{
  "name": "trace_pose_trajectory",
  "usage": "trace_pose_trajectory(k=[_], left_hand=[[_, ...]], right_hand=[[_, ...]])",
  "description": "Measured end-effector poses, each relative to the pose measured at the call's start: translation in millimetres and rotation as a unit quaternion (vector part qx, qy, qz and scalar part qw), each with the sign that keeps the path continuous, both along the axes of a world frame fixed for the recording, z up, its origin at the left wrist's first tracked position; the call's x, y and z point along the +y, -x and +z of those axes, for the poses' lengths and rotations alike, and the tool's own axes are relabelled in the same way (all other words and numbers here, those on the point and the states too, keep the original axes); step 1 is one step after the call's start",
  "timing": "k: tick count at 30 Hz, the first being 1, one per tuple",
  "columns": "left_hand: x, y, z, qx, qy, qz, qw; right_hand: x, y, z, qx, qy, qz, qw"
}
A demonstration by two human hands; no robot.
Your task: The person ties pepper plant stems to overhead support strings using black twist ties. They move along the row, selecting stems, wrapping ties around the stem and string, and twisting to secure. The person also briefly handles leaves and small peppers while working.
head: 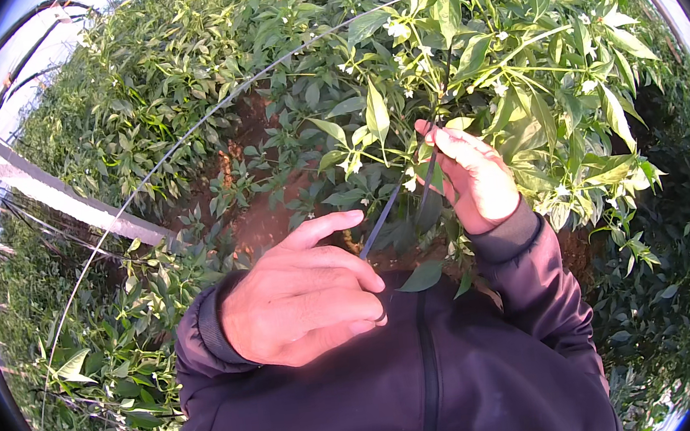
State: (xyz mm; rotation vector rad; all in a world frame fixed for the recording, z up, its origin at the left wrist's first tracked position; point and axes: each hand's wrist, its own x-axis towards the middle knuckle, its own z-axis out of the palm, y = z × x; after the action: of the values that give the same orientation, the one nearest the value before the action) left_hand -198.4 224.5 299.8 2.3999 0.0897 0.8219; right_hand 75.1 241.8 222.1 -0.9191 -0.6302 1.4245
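Note:
My right hand (476, 173) pinches a dark, narrow strip (430, 181) between thumb and fingertips, close against a pepper plant's stem. Leaves and small white flowers (398, 28) of that pepper plant (473, 57) surround the fingertips. A bluish length of strip (381, 221) slants down, straight, from near the stem towards my left hand (302, 289). It passes out of sight behind the left fingers, which are bent with one finger held apart. Whether they grip it is hidden. A single leaf (422, 277) hangs in front of my dark zipped jacket (393, 374).
A pale wire (185, 136) arcs across the left side and over the plants. The white post (74, 193) leans at the left, near curved dark pipes (14, 67). Dense pepper plants (138, 105) stand around, with reddish soil (269, 214) between them.

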Motion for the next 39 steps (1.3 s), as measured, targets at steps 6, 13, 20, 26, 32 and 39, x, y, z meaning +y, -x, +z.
trace_pose_trajectory(k=[6,13,20,26,32,39], left_hand=[[-49,-2,-30,-0.122,0.015,-0.067,0.99],[-88,26,-49,-0.062,0.088,0.031,0.994],[-112,39,-107,-0.055,0.257,0.181,0.948],[-93,79,-96,-0.167,0.195,0.309,0.916],[-64,144,-87,-0.227,0.084,0.509,0.826],[-18,204,-88,-0.196,0.019,0.614,0.765]], right_hand=[[-4,-16,-3,0.042,-0.077,0.03,0.996],[-8,-37,12,0.097,-0.128,0.116,0.98],[-22,-17,31,0.157,-0.132,0.18,0.962],[-21,23,44,0.162,-0.143,0.141,0.966],[-12,102,50,0.081,-0.108,0.078,0.988],[30,163,24,0.111,-0.078,0.077,0.988]])
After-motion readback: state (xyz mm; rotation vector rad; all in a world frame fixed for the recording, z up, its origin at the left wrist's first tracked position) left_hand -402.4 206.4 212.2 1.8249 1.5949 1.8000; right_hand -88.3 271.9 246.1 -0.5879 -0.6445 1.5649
